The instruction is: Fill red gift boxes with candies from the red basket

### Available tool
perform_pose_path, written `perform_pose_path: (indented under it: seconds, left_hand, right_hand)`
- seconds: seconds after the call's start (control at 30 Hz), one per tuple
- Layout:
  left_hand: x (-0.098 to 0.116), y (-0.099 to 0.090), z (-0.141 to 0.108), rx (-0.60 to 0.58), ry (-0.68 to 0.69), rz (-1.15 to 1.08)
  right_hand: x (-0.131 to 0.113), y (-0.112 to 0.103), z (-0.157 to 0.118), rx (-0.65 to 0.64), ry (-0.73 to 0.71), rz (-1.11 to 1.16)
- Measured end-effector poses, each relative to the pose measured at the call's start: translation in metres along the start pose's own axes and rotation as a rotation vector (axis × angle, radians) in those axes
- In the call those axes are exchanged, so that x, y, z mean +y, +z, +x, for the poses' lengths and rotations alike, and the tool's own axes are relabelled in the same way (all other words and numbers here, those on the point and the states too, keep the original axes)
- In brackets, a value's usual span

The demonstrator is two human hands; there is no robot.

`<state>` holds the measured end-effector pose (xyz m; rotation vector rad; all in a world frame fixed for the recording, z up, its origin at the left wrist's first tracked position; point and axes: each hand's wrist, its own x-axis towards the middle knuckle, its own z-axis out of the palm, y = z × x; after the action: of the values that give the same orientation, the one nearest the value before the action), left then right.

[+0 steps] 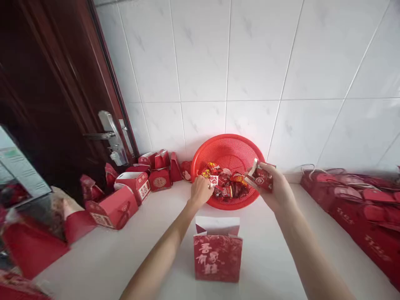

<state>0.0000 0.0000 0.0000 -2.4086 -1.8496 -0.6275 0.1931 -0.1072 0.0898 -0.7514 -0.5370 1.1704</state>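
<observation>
A red plastic basket [231, 143] leans by the tiled wall with several wrapped candies [226, 191] in its lower part. My left hand [201, 191] reaches over its left rim, fingers closed on a small white-and-red packet [213, 181]. To the right of the basket, my right hand [276, 187] grips a small dark red box [263, 177] with a pale open end tilted towards the candies. Directly in front of the basket stands a red gift box [218, 258] with pale lettering; its top is open and a white inner flap stands up. The inside of that box is mostly hidden.
Several folded red gift boxes [114, 206] line the left side of the white tabletop [156, 246]. At the right, a long red carton [353, 212] holds red bags with cord handles. A dark wooden door [62, 75] with a metal handle [109, 131] stands at the left.
</observation>
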Motion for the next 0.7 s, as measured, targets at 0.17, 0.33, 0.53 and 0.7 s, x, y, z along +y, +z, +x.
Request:
perform_pose_path:
  seconds: [0.17, 0.33, 0.53, 0.7]
  left_hand:
    - [0.003, 0.001, -0.002, 0.096, -0.044, -0.002]
    - [0.000, 0.009, -0.001, 0.089, -0.005, -0.012]
    - [-0.005, 0.020, 0.003, 0.166, 0.091, -0.167]
    - [-0.006, 0.016, 0.008, 0.241, 0.054, -0.569]
  right_hand:
    - [0.002, -0.001, 0.001, -0.039, -0.004, -0.012]
    - [0.005, 0.001, 0.002, -0.059, 0.016, -0.030]
    - [0.009, -0.001, 0.002, -0.133, 0.010, -0.058]
    - [0.010, -0.004, 0.001, -0.162, -0.019, -0.117]
